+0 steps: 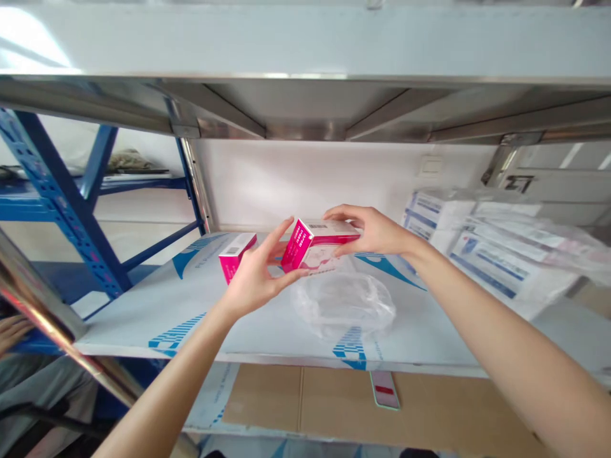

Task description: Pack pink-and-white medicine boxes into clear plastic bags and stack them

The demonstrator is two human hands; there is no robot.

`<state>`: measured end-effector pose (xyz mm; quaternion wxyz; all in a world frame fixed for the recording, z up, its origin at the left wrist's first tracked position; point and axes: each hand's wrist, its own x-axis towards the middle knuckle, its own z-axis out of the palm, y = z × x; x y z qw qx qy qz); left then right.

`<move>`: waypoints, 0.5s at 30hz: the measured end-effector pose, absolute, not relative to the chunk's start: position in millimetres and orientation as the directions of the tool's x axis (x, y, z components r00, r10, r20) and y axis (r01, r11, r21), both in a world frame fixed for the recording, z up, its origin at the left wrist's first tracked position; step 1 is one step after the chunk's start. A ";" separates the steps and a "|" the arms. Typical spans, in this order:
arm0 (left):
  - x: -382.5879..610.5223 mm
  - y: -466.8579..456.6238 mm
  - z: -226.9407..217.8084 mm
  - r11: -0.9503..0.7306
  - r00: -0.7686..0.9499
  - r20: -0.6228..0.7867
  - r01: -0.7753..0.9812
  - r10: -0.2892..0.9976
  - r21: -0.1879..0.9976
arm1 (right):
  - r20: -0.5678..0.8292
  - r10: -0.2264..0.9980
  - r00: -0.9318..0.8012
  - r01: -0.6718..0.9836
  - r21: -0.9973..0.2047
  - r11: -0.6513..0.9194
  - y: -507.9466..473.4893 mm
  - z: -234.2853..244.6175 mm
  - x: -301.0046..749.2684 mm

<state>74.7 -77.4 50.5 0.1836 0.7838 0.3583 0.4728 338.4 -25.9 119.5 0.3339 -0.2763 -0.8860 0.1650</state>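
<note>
A pink and white carton (317,245) is held above the shelf, tilted, with printed text and a barcode showing. My right hand (365,229) grips its right end, thumb in front and fingers over the top. At the carton's left end, my left hand (260,270) has its thumb under the lower edge and its fingers behind. A second pink and white carton (238,248) stands on the shelf just left of my left hand, partly hidden by it. Below the held carton lies a crumpled clear plastic bag (344,308).
The metal shelf (267,340) has film with blue print on it. White boxes in clear plastic (496,254) stand at the right. An upper shelf (305,44) hangs overhead. A blue rack (52,184) and another person's hand (12,331) are at the left. Below lies a phone (384,389) on cardboard (334,401).
</note>
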 end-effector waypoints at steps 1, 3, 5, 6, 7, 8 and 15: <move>80.2 -76.9 52.8 -0.655 0.336 0.564 0.322 0.754 0.684 | 0.480 0.639 -0.601 0.378 -0.533 0.757 -31.7 117.3 348.8; 89.0 -70.7 51.1 -0.584 0.428 0.464 0.207 0.776 0.785 | 0.420 0.730 -0.539 0.406 -0.630 0.662 -41.5 108.2 366.1; 94.3 -58.2 43.0 -0.492 0.499 0.378 0.114 0.780 0.863 | 0.337 0.814 -0.473 0.431 -0.717 0.548 -48.0 95.0 378.2; 95.8 -50.5 37.8 -0.454 0.516 0.346 0.095 0.783 0.886 | 0.292 0.845 -0.449 0.424 -0.762 0.489 -49.7 87.6 382.4; 96.5 -42.7 32.4 -0.440 0.507 0.326 0.120 0.798 0.890 | 0.250 0.867 -0.432 0.403 -0.806 0.434 -50.4 80.1 385.5; 96.8 -35.3 27.4 -0.456 0.504 0.305 0.208 0.808 0.865 | 0.215 0.881 -0.422 0.374 -0.844 0.386 -50.0 72.8 387.5; 101.5 -15.6 14.3 -0.602 0.706 0.100 0.511 0.701 0.614 | 0.100 0.874 -0.476 0.340 -0.895 0.288 -37.5 44.2 383.7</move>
